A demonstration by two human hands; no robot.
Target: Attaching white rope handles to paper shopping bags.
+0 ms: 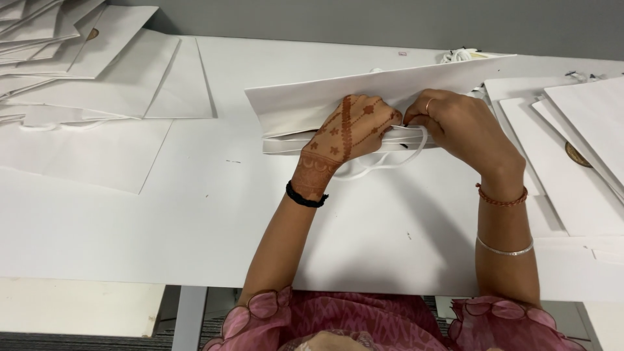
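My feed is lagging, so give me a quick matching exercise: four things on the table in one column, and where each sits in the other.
Things:
1. left hand
2. right hand
3. stack of flat bags
4. cord handle

Places:
A. far left of the table
B. looping out below the hands
C. gripping the folded bag's edge, henna-patterned
D. pinching the bag's edge, ring on a finger

Pairs: 1-C, 2-D, 3-A, 4-B

Matt white paper bag [338, 97], smooth white table [214, 214], handle cord [383, 166] possibly woven cloth, shiny metal bangle [504, 249]
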